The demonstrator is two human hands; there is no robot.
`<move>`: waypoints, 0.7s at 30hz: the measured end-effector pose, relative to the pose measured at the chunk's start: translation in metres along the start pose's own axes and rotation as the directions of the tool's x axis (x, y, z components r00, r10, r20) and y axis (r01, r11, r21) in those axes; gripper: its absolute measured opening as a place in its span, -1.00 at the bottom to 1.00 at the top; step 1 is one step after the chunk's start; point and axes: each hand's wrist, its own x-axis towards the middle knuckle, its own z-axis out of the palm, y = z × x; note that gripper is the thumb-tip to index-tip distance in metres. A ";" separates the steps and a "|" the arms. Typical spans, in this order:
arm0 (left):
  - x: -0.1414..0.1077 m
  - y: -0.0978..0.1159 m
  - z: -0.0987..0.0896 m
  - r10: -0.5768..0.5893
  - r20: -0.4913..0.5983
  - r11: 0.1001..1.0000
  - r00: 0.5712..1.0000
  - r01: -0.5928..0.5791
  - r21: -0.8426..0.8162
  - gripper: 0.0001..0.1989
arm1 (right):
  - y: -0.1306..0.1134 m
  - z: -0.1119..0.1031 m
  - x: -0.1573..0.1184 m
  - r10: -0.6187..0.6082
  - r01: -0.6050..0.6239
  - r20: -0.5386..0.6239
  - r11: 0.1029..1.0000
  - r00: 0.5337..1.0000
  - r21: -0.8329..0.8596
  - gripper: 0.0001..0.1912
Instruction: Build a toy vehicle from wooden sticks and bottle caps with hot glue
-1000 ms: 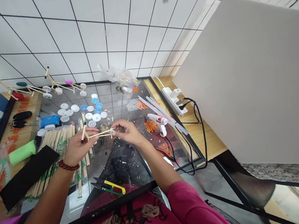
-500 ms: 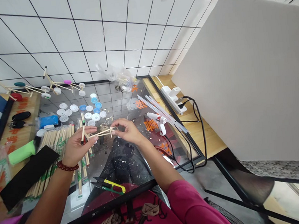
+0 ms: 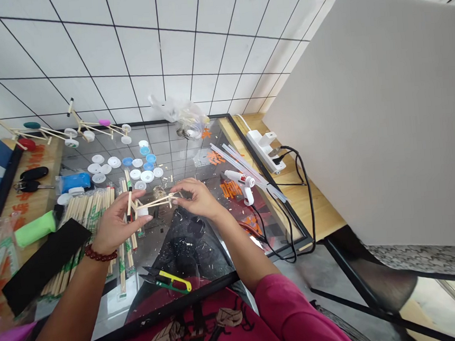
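Between my hands, above the glass tabletop, is a small tricycle frame [image 3: 156,202] built from chopstick pieces, with a black-tipped crossbar at its left end. My left hand [image 3: 114,223] curls around that end, thumb below and fingers behind, and a white bottle cap [image 3: 142,212] shows by the thumb. My right hand [image 3: 196,198] pinches the frame's other end between thumb and forefinger; the fingertips partly cover the joint.
Loose white and blue bottle caps [image 3: 147,176] lie beyond my hands. Packed chopsticks [image 3: 76,215] are at left, near two finished stick models [image 3: 98,127]. Scissor-like snips [image 3: 167,281] sit at the front. A white glue gun [image 3: 241,182] and its cord are at right.
My left fingers and thumb have spread apart a little on the frame, so the white cap shows more. The view has shifted slightly. My right hand keeps its pinch.
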 end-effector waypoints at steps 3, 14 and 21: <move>-0.002 -0.007 0.003 0.000 0.031 0.999 1.000 0.002 -0.043 -0.32 | 0.002 0.000 -0.001 -0.004 0.004 -0.013 1.000 1.000 -0.028 -0.81; -0.006 -0.011 0.005 -0.092 0.070 0.986 0.993 0.101 -0.134 -0.24 | 0.003 0.003 -0.003 0.041 -0.039 -0.025 0.997 0.999 0.071 -0.81; -0.006 -0.014 0.003 -0.083 0.070 0.982 0.994 0.093 -0.166 -0.19 | 0.000 0.000 -0.002 0.057 -0.056 -0.024 0.998 0.998 0.041 -0.62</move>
